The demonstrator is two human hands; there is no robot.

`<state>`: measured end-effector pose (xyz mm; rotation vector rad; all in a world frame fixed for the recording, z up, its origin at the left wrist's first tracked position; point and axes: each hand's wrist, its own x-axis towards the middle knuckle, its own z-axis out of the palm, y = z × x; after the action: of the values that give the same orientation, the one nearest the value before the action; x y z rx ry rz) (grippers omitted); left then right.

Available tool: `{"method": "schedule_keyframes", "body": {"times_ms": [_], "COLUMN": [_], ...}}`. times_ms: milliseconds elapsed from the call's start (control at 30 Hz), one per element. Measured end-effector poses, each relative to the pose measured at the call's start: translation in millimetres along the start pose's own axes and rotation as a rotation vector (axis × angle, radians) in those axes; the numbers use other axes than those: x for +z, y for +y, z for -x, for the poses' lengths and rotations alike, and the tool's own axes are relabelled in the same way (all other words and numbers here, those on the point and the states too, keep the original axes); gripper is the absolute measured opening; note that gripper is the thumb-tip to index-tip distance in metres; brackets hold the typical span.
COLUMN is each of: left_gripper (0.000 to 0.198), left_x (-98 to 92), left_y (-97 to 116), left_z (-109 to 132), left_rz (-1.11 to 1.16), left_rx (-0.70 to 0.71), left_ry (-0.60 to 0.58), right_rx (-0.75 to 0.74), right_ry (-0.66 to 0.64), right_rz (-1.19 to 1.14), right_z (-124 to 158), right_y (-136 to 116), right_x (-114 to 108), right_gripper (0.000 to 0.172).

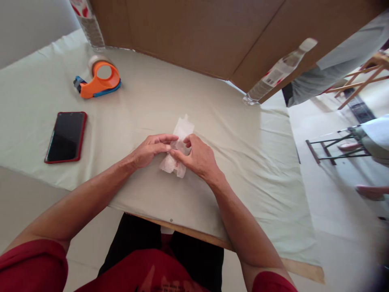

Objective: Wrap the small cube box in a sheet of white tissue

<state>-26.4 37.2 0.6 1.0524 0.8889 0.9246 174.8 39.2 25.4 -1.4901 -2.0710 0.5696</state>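
A crumpled, translucent white wrapper [184,127] lies on the cloth-covered table in front of me, with faint reddish marks near its lower end. My left hand [152,149] reaches in from the left, its fingers fairly straight, and thumb and fingertips hold the wrapper's left edge. On the other side, my right hand [200,156] bends its fingers over the wrapper and grips it between thumb and index finger. The two thumb tips almost meet over its middle. Whether anything is inside the wrapper I cannot tell.
An orange and blue tape dispenser [105,79] and a red-cased phone [66,137] lie to the left. A large cardboard panel [182,32] stands behind, with a clear bottle [91,28] at its left and another bottle [278,73] at its right. People and stools are beyond the table's right edge.
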Motion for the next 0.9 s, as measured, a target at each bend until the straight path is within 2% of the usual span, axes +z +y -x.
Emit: {"method": "schedule_keyframes", "body": {"times_ms": [133, 233, 333, 400, 467, 567, 633, 733, 833, 900], "left_gripper": [0.048, 0.046, 0.045, 0.046, 0.044, 0.042, 0.046, 0.033, 0.02, 0.02], "left_x": [3.0, 3.2, 1.8, 1.5, 2.5, 6.3, 8.9, 10.0, 5.5, 0.2], "left_y": [3, 4, 4, 4, 5, 7, 7, 6, 6, 9], "left_z": [1, -2, -5, -5, -3, 2, 4, 3, 0, -2], "left_rz": [0.011, 0.05, 0.045, -0.088, -0.331, -0.608, -0.669, -0.695, -0.604, -0.55], "left_rx": [0.0, 0.021, 0.039, 0.069, 0.158, 0.287, 0.287, 0.234, 0.197, 0.175], "left_ry": [-0.004, 0.076, 0.206, 0.285, 0.366, 0.426, 0.401, 0.379, 0.457, 0.529], "right_rx": [0.019, 0.086, 0.242, 0.37, 0.441, 0.431, 0.388, 0.293, 0.246, 0.258], "right_ry": [0.002, 0.078, 0.159, 0.155, 0.129, 0.126, 0.157, 0.224, 0.281, 0.301], "right_rz": [-0.047, -0.222, -0.553, -0.74, -0.835, -0.85, -0.815, -0.708, -0.611, -0.534], "right_z": [-6, -12, -16, -18, -19, -17, -16, -15, -16, -16], "right_y": [12, 23, 34, 41, 46, 50, 50, 50, 53, 56], "right_x": [5, 4, 4, 6, 8, 13, 16, 18, 16, 12], "right_gripper": [0.017, 0.022, 0.027, 0.024, 0.022, 0.024, 0.024, 0.022, 0.014, 0.02]}}
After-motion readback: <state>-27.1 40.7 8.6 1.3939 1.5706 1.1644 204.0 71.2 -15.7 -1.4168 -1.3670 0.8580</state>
